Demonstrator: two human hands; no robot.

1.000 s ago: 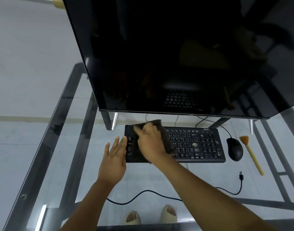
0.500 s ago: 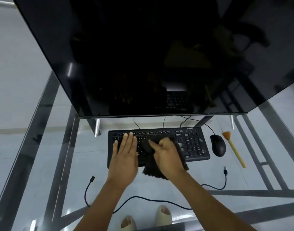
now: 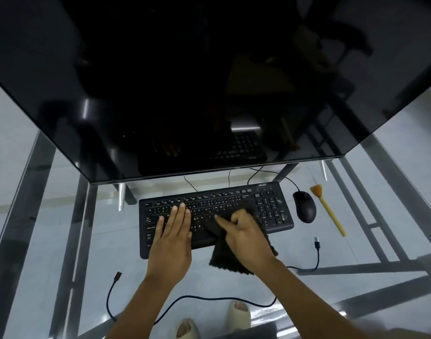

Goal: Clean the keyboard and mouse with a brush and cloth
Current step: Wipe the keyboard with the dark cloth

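Observation:
A black keyboard (image 3: 270, 206) lies on the glass desk under the monitor. My left hand (image 3: 171, 234) rests flat on its left half, fingers together, holding nothing. My right hand (image 3: 246, 237) presses a dark cloth (image 3: 225, 260) onto the keyboard's middle, index finger stretched out over the keys; part of the cloth hangs over the keyboard's front edge. A black mouse (image 3: 305, 206) sits just right of the keyboard. Beyond the mouse lies a brush (image 3: 328, 210) with orange bristles and a yellow handle, untouched.
A large dark monitor (image 3: 185, 81) overhangs the back of the glass desk (image 3: 38, 216), on metal feet. A loose black cable (image 3: 209, 298) with free plugs runs along the desk's front. Feet in pale sandals show through the glass below.
My right hand slid the cloth from the keyboard's left end to its middle. My left hand moved from beside the keyboard onto its left keys. The view tilted down.

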